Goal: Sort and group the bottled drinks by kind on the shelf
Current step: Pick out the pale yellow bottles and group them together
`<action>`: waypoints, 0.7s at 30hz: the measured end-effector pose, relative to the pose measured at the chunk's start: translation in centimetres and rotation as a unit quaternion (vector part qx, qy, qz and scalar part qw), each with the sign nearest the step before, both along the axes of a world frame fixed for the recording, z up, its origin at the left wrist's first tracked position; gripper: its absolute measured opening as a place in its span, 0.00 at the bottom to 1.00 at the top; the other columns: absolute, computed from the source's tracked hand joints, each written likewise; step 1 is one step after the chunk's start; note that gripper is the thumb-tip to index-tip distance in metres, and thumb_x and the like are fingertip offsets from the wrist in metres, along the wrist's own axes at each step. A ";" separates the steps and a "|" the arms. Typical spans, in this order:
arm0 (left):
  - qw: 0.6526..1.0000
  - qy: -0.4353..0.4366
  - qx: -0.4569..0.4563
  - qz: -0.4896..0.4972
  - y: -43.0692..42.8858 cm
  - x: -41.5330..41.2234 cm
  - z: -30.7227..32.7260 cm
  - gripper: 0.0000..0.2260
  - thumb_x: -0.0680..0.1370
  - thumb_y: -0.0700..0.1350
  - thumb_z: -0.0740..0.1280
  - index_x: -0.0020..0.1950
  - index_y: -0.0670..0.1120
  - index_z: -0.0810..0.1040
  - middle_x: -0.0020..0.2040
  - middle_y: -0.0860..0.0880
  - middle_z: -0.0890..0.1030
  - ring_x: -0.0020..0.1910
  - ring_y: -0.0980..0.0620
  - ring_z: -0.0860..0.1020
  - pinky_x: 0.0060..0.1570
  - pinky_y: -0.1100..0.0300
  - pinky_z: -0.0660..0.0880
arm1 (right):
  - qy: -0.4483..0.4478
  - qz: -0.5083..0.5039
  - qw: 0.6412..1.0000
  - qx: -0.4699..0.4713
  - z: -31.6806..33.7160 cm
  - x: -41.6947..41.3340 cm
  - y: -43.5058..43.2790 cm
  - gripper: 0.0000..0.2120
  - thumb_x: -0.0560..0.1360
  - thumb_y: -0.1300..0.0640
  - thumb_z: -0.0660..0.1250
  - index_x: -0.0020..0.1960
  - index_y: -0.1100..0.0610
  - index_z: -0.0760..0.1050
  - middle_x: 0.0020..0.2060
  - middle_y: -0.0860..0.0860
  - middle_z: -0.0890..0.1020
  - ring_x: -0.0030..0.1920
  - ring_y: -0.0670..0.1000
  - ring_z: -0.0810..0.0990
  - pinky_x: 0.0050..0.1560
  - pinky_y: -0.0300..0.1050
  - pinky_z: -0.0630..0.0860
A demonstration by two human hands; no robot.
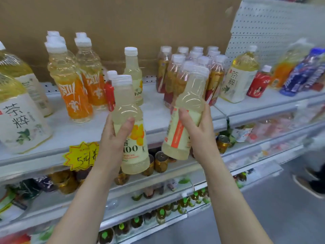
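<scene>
Before the shelf (158, 111), the left hand (114, 143) grips a pale bottle (126, 103) upright; the right hand (198, 131) grips a second bottle (190, 101), cap tilted rightward.

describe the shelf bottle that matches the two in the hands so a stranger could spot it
Find the brown cardboard panel behind the white top shelf. Before it, between the orange-labelled bottles on the left and the wrapped pack of amber bottles on the right, stands one pale bottle. Alone among those standing there, it has cloudy whitish liquid and a cream label reading 100.
</scene>
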State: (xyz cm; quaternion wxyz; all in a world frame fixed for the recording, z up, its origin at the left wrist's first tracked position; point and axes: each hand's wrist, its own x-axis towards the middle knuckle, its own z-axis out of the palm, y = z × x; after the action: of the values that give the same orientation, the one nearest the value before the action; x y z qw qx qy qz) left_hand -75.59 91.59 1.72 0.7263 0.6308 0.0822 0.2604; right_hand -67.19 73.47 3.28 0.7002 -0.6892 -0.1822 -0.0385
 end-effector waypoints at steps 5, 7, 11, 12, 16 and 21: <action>0.994 0.069 -0.044 -0.073 -6.9 1.2 -3.0 0.20 0.72 0.60 0.71 0.61 0.56 0.76 0.51 0.47 0.85 0.47 0.47 0.85 0.49 0.46 0.80 | 0.095 -0.017 0.994 0.044 -3.3 -1.5 -7.5 0.21 0.75 0.39 0.66 0.66 0.42 0.71 0.54 0.50 0.84 0.55 0.53 0.84 0.58 0.56 0.81; 0.989 0.087 -0.062 -0.104 -10.1 1.8 -4.0 0.19 0.74 0.60 0.69 0.63 0.57 0.76 0.54 0.46 0.84 0.51 0.44 0.84 0.54 0.43 0.79 | 0.132 -0.018 0.990 0.047 -4.7 -1.5 -10.9 0.21 0.75 0.38 0.66 0.66 0.41 0.71 0.52 0.49 0.85 0.54 0.53 0.85 0.56 0.53 0.81; 0.982 0.097 -0.070 -0.143 -17.5 4.2 -5.1 0.19 0.74 0.57 0.70 0.64 0.55 0.75 0.51 0.48 0.85 0.47 0.46 0.85 0.49 0.49 0.81 | 0.174 -0.044 0.982 0.052 -7.0 -0.6 -17.8 0.21 0.75 0.37 0.66 0.64 0.43 0.73 0.45 0.45 0.86 0.48 0.50 0.86 0.50 0.52 0.81; 0.981 0.098 -0.076 -0.147 -19.5 5.0 -5.1 0.19 0.74 0.56 0.70 0.63 0.55 0.75 0.48 0.49 0.86 0.44 0.48 0.85 0.45 0.52 0.81 | 0.179 -0.049 0.981 0.049 -7.3 0.0 -19.8 0.20 0.74 0.37 0.66 0.63 0.42 0.74 0.45 0.46 0.86 0.48 0.52 0.86 0.51 0.53 0.81; 0.974 0.111 -0.105 -0.169 -27.3 8.7 -6.0 0.20 0.72 0.55 0.72 0.63 0.54 0.76 0.48 0.49 0.85 0.42 0.49 0.84 0.46 0.50 0.80 | 0.176 -0.071 0.981 0.031 -7.5 2.9 -28.3 0.16 0.71 0.34 0.68 0.57 0.38 0.76 0.46 0.47 0.85 0.50 0.54 0.86 0.56 0.59 0.81; 0.969 0.088 -0.116 -0.200 -36.2 13.6 -6.4 0.16 0.72 0.52 0.68 0.60 0.54 0.77 0.49 0.50 0.85 0.44 0.51 0.84 0.43 0.53 0.80 | 0.166 -0.074 0.982 0.042 -6.4 7.5 -37.9 0.12 0.71 0.39 0.69 0.53 0.39 0.77 0.46 0.54 0.84 0.48 0.59 0.84 0.54 0.63 0.80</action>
State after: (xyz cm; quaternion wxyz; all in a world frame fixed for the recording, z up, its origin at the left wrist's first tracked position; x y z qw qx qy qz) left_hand -62.00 55.37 -4.71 0.8218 0.5662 0.0478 0.0424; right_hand -59.69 35.58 -3.17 0.7442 -0.6676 -0.0096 0.0172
